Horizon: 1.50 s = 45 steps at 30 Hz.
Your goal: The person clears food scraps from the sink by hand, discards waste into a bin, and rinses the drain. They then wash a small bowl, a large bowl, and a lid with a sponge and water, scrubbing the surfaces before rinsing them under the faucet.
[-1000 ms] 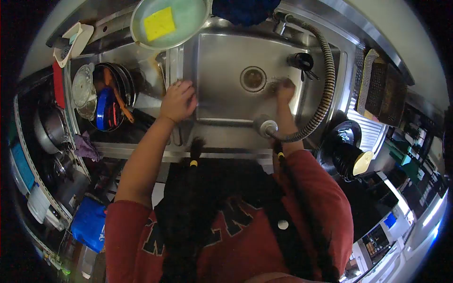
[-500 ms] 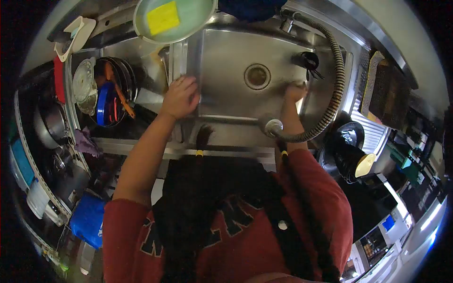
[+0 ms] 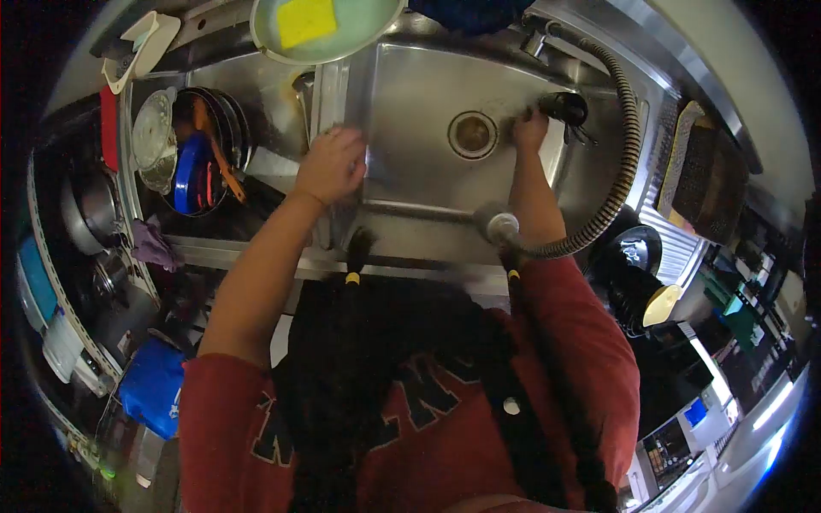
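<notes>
My left hand (image 3: 333, 162) rests with bent fingers on the metal divider at the left side of the steel sink (image 3: 410, 184); whether anything is under the fingers is hidden. My right hand (image 3: 530, 131) is down in the basin, right of the round drain (image 3: 472, 135). Its fingers are bent and blurred, with something dark at their tips that I cannot make out. Just beyond it lies a black object (image 3: 564, 108) with thin dark strands. The sprayer head (image 3: 500, 227) hangs over my right forearm.
A coiled hose (image 3: 631, 128) arcs along the right. Pans with a blue-rimmed item (image 3: 190, 175) fill the left basin. A bowl of liquid (image 3: 346, 43) with a yellow sponge (image 3: 306, 21) stands at the back. A dark textured mat (image 3: 710, 179) is at the right.
My right hand has moved away from me and slightly left, to beside the drain. My left hand remains on the divider. The whole view has shifted slightly.
</notes>
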Available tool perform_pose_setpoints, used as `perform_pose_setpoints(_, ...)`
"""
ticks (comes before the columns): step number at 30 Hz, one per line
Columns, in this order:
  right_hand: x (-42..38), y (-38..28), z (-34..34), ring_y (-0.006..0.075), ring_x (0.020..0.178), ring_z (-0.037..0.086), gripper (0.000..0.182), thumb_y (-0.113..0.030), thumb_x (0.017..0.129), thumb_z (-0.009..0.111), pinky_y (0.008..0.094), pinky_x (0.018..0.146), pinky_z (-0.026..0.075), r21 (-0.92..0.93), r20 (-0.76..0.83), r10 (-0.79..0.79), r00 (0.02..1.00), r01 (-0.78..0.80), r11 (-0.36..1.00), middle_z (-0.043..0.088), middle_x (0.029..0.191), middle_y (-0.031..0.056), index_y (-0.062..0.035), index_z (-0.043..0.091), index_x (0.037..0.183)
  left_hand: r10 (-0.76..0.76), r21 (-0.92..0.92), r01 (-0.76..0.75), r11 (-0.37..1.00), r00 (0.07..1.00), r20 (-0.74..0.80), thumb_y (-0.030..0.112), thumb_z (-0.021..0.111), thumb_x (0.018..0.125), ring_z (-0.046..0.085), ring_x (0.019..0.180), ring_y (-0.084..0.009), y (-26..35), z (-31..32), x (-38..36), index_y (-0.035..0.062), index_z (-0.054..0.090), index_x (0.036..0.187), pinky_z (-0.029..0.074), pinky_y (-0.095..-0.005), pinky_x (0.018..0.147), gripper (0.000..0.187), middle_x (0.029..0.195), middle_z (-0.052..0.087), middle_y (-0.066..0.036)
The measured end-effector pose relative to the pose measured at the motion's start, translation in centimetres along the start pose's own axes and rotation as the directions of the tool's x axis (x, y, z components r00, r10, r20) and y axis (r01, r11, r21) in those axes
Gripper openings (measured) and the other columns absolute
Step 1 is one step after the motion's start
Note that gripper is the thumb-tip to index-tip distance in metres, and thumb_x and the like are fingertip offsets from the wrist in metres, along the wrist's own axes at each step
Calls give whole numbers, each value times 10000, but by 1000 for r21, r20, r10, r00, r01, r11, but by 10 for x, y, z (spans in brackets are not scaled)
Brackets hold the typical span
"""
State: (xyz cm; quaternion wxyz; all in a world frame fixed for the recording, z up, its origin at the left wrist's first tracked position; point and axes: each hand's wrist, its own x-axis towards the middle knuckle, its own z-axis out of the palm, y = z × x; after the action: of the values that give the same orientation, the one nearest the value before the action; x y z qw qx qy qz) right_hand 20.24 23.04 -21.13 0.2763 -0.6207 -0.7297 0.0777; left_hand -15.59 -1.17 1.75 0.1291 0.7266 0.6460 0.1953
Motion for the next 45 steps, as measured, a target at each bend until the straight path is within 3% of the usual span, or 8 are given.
perform_pose_setpoints(2,-2,-18,5,294,826,681,242,-235,804,689,398,773,532,153,410,248,878,-334,930,714,891,131,-70,726,978,-14,-19,14,1000,1000,4,105,649,715,570,997,-324,2,-3,3,73,611,905,458,-425,887,197,1050,594,-114)
perform_pose_setpoints(6,-19,-61,-5,309,807,689,202,-244,796,690,403,759,540,144,702,122,701,-308,940,717,868,141,-80,747,899,2,6,-2,1000,1000,-6,103,647,711,568,1002,-321,1,-4,1,68,606,900,457,-423,895,197,1052,592,-115)
perform_pose_setpoints(7,-25,-76,-19,309,807,689,202,-244,796,690,403,759,540,144,702,119,702,-304,942,717,868,141,-80,747,899,3,5,-3,1000,1000,-13,106,647,709,568,1003,-319,0,-3,0,68,601,892,457,-424,898,193,1052,592,-115)
perform_pose_setpoints(9,-37,-102,-53,336,835,668,250,-251,807,668,421,795,536,146,698,-242,674,197,970,705,928,154,-81,728,980,1,1,-1,1000,1000,-25,109,647,707,567,1005,-316,-1,-2,1,68,596,884,458,-424,901,189,1051,591,-114)
perform_pose_setpoints(13,-127,-37,16,361,916,629,263,-231,830,616,449,827,526,-19,565,-79,822,109,994,678,1006,165,-97,698,1041,-4,-23,4,1000,1000,-20,121,648,701,566,1014,-315,1,-4,1,67,598,890,458,-423,904,202,1059,594,-112)
perform_pose_setpoints(15,-118,-78,-28,367,1005,586,249,-176,838,577,458,852,513,-73,611,-251,751,369,927,652,1066,163,-100,671,1055,-10,-17,10,1000,1000,-7,124,648,700,566,1018,-315,-1,-4,-1,67,600,896,459,-421,900,209,1063,596,-113)
perform_pose_setpoints(27,-121,-91,-18,364,1004,571,218,-199,781,651,460,868,494,-200,645,87,759,57,978,663,992,139,-95,699,966,-1,15,1,1000,998,-57,131,654,714,561,1060,-336,-6,5,-8,58,620,896,456,-431,894,199,1125,601,-122)
perform_pose_setpoints(45,-127,-84,-12,340,972,599,165,-186,797,636,426,863,499,-212,600,-42,799,210,954,685,962,135,-145,743,916,-51,-32,51,998,999,9,115,650,725,557,1049,-331,-2,1,-5,59,630,955,454,-427,895,238,1105,589,-121)
